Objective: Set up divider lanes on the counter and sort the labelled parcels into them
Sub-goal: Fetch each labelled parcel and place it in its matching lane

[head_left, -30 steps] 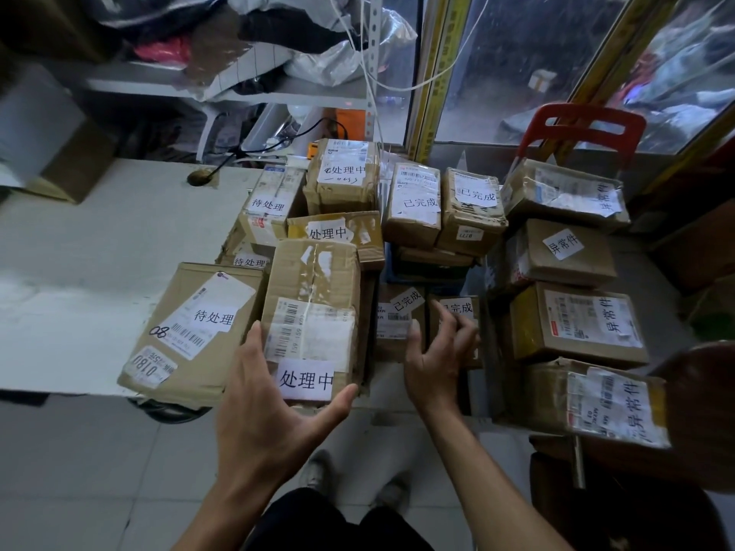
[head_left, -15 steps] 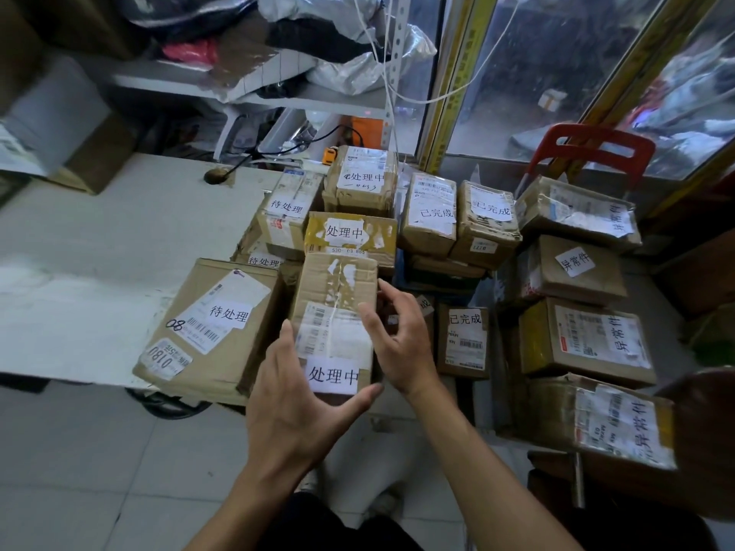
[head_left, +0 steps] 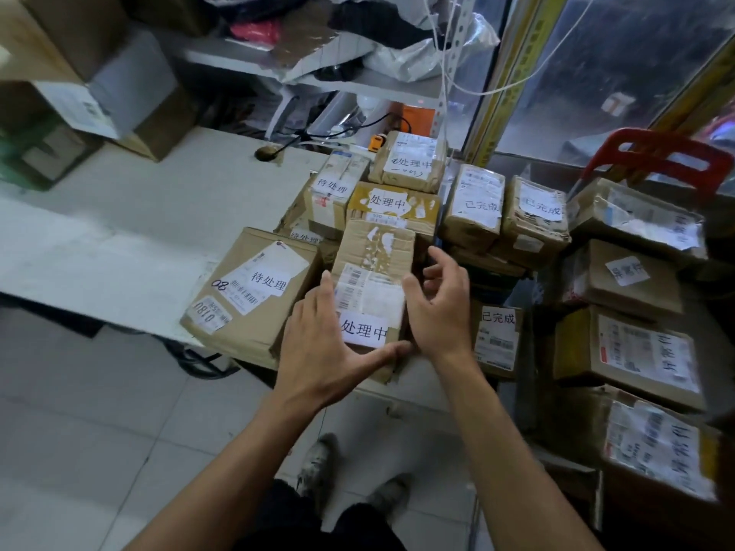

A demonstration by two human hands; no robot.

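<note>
Middle parcel: we see a brown parcel (head_left: 372, 272) labelled 处理中 lying at the near edge of the table (head_left: 119, 232), in the centre of the frame, its white label toward us.
Left hand: our left hand (head_left: 322, 351) lies against the parcel's left side, fingers (head_left: 324, 288) straight along the edge, thumb stretched under the near end; it touches the parcel without curling round it.
Right hand: our right hand (head_left: 441, 308) is at the parcel's right side, fingers loosely bent and spread; we cannot tell whether they touch the parcel, and they hold nothing.
Same lane behind: two more parcels labelled 处理中 (head_left: 393, 204) sit in line behind it, toward the upper centre of the frame.
Left lane: a large parcel labelled 待处理 (head_left: 254, 296) lies just left of the middle parcel, overhanging the table edge; smaller ones with that label (head_left: 330, 192) are behind it.
Right lane: parcels labelled 已完成 (head_left: 477, 208) stand right of centre, with one more (head_left: 497, 336) lower down, just right of our right hand.
Far right: a further stack of labelled parcels (head_left: 628, 351) fills the right side of the frame; their labels are turned sideways and hard to read.
Background: a red chair back (head_left: 660, 153) shows at the upper right, shelves (head_left: 318, 73) with bags at the top, a tiled floor (head_left: 99, 431) at the lower left.
</note>
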